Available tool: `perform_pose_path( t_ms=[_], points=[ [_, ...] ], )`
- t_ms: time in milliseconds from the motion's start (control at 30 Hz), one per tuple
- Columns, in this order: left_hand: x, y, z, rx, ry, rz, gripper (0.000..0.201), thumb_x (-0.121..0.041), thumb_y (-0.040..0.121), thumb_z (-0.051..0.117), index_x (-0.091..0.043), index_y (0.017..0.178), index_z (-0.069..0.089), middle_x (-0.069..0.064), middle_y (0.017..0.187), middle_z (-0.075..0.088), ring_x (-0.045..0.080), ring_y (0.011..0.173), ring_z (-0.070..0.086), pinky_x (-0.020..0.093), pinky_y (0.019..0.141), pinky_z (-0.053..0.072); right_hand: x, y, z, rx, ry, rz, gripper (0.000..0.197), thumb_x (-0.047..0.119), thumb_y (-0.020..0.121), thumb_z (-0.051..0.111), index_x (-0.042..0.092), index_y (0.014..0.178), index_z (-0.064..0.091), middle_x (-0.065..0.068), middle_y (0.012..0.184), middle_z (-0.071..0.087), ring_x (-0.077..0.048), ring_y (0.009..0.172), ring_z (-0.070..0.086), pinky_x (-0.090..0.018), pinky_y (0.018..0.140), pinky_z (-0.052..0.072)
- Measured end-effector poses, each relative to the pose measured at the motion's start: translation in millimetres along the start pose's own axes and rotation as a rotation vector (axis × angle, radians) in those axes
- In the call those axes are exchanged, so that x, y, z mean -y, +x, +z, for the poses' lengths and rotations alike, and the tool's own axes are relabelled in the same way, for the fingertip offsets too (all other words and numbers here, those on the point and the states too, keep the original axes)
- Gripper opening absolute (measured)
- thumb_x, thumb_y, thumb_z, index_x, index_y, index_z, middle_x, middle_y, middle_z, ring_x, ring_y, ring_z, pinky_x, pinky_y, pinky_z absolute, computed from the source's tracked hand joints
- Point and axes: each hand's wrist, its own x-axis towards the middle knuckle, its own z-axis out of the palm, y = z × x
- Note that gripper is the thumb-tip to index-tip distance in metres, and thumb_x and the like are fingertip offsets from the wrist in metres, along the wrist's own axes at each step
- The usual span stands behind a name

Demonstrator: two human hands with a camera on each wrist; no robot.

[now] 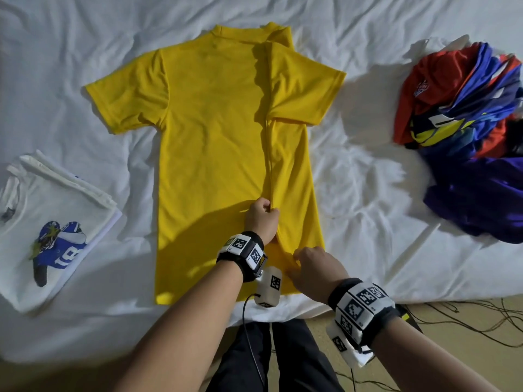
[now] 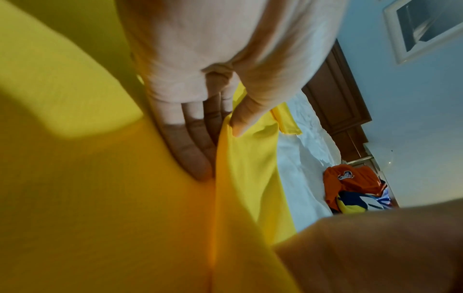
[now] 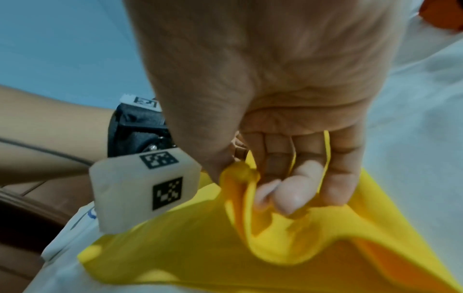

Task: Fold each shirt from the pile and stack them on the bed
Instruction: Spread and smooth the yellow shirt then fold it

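Observation:
A yellow shirt lies flat on the white bed, collar far from me, its right side folded inward along a lengthwise crease. My left hand pinches that folded edge partway down, thumb on top and fingers flat under the yellow shirt. My right hand grips bunched fabric at the hem near the bed's front edge; in the right wrist view its fingers curl round the yellow shirt. A pile of shirts in orange, blue and purple lies at the right.
A folded white shirt with a blue football-player print lies at the left of the bed. Black cables trail over the floor at lower right. My dark trouser legs stand against the bed's front edge.

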Motion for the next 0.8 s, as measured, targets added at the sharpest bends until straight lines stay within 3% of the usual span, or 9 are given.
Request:
perform_pose_path(
  t_ms=[67,200,300,433,500,600,667,733,800],
  points=[
    [-1,-4,0,-0.01,-0.013,0.005,0.026,-0.02,0.099,0.061,-0.01,0.122,0.059,-0.007,0.084,0.055,0.018,0.071,0.056,0.029,0.06,0.044,-2,0,0,-0.098,0.047,0.037,0.042,0.053,0.101,0.043,0.022,0.092,0.07,-0.001,0.087,0.067,-0.025,0.078,0.062,-0.035,0.07,0.053],
    [3,-18,2,0.027,0.002,-0.042,0.03,-0.038,0.092,0.071,-0.017,0.102,0.052,-0.001,0.082,0.059,0.023,0.072,0.056,0.034,0.064,0.044,-25,11,-2,-0.379,0.314,0.147,0.025,0.024,0.097,0.051,0.02,0.119,0.06,-0.006,0.117,0.06,-0.028,0.107,0.059,-0.039,0.08,0.051],
    [17,-24,7,0.063,0.07,-0.059,0.032,-0.039,0.089,0.072,-0.015,0.09,0.05,0.0,0.075,0.056,0.023,0.063,0.051,0.03,0.056,0.038,-44,15,3,-0.307,0.482,0.23,0.041,0.024,0.093,0.063,0.015,0.131,0.051,-0.008,0.118,0.062,-0.027,0.106,0.061,-0.038,0.085,0.052],
    [36,-24,8,0.013,0.142,-0.058,0.031,-0.031,0.09,0.067,-0.018,0.074,0.044,0.002,0.064,0.045,0.026,0.061,0.041,0.033,0.057,0.036,-59,12,14,-0.18,0.549,0.242,0.027,0.013,0.092,0.062,0.018,0.118,0.053,-0.006,0.102,0.066,-0.016,0.08,0.063,-0.025,0.058,0.05],
    [35,-26,5,0.009,0.16,-0.071,0.033,-0.039,0.088,0.066,-0.02,0.071,0.044,0.002,0.063,0.046,0.027,0.06,0.043,0.034,0.058,0.038,-60,10,14,-0.209,0.466,0.24,0.035,0.012,0.085,0.06,0.02,0.117,0.049,-0.005,0.109,0.062,-0.025,0.096,0.063,-0.036,0.073,0.055],
    [19,-22,3,0.0,0.3,-0.035,0.046,-0.064,0.091,0.053,-0.019,0.087,0.057,0.004,0.08,0.062,0.031,0.074,0.059,0.034,0.064,0.041,-49,19,12,-0.394,0.151,0.136,0.064,0.027,0.083,0.063,0.019,0.143,0.04,-0.011,0.145,0.044,-0.034,0.134,0.04,-0.046,0.104,0.042],
    [8,-15,5,-0.025,0.404,0.025,0.049,-0.065,0.096,0.048,-0.018,0.095,0.059,0.005,0.092,0.068,0.031,0.084,0.064,0.037,0.067,0.043,-37,34,12,-0.445,0.014,-0.07,0.071,0.039,0.097,0.05,0.022,0.16,0.021,-0.009,0.17,0.01,-0.031,0.156,0.008,-0.049,0.121,0.021],
    [1,-6,5,-0.036,0.48,0.061,0.042,-0.054,0.101,0.047,-0.015,0.097,0.062,0.009,0.096,0.071,0.035,0.089,0.065,0.039,0.069,0.045,-36,52,17,-0.391,-0.136,-0.213,0.069,0.048,0.105,0.03,0.023,0.163,0.002,-0.004,0.17,-0.014,-0.026,0.156,-0.017,-0.048,0.126,-0.001],
    [-1,0,-1,-0.039,0.548,0.043,0.039,-0.043,0.104,0.045,-0.009,0.102,0.064,0.014,0.101,0.071,0.037,0.093,0.066,0.041,0.073,0.049,-45,65,23,-0.27,-0.223,-0.168,0.07,0.055,0.104,0.011,0.022,0.162,-0.01,-0.002,0.167,-0.024,-0.024,0.154,-0.024,-0.048,0.124,-0.012]
  ],
)
